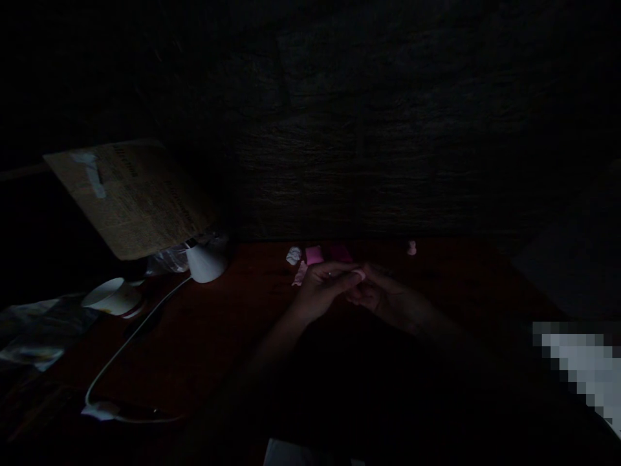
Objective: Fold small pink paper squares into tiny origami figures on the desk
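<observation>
Dim light covers the scene. My left hand (324, 283) and my right hand (383, 294) meet above the table, with fingers closed around a small pale pink lump (359, 274) that looks soft, like modelling clay. Most of the lump is hidden by my fingers. Just behind my left hand lie a pink block (314, 254), a crumpled pale pink piece (299, 274) and a crumpled whitish piece (294, 255). A darker magenta piece (340, 252) is beyond my fingertips. Farther right sits a small pink shaped piece (412, 247).
On the reddish-brown table (194, 349) at left stand a white cone-shaped base (206, 264) with a white cable (119, 353), and a pale cup (112, 296). A cardboard sheet (130, 200) leans above them. Plastic wrapping (43, 330) lies at far left. A dark textured wall (339, 162) rises behind.
</observation>
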The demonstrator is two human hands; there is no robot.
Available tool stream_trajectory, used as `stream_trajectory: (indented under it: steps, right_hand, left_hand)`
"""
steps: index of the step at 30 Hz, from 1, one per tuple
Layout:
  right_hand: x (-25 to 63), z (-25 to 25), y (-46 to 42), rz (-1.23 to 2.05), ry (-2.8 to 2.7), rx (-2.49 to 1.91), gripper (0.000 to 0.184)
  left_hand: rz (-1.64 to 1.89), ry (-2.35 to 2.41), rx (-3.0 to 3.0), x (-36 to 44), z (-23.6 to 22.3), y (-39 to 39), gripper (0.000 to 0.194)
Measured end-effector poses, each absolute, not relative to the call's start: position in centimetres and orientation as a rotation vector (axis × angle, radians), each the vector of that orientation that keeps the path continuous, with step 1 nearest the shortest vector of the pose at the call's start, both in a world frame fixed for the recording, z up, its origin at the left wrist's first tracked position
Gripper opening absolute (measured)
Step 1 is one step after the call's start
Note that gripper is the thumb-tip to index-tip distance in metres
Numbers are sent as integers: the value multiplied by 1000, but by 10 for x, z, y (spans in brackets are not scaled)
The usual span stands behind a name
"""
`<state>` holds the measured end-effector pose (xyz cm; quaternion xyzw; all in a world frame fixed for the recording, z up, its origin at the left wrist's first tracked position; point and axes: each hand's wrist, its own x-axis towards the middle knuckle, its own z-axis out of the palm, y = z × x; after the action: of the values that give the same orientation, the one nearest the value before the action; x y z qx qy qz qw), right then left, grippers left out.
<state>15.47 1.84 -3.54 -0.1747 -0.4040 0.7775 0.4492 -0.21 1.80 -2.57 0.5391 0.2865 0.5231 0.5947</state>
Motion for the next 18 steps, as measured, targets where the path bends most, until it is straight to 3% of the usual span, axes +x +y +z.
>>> stream_trajectory:
  steps: [18]
  right_hand:
    - [163,-23,17,1808,-1009,-561,35]
  left_hand:
    - [1251,528,976,-8,-20,19,33]
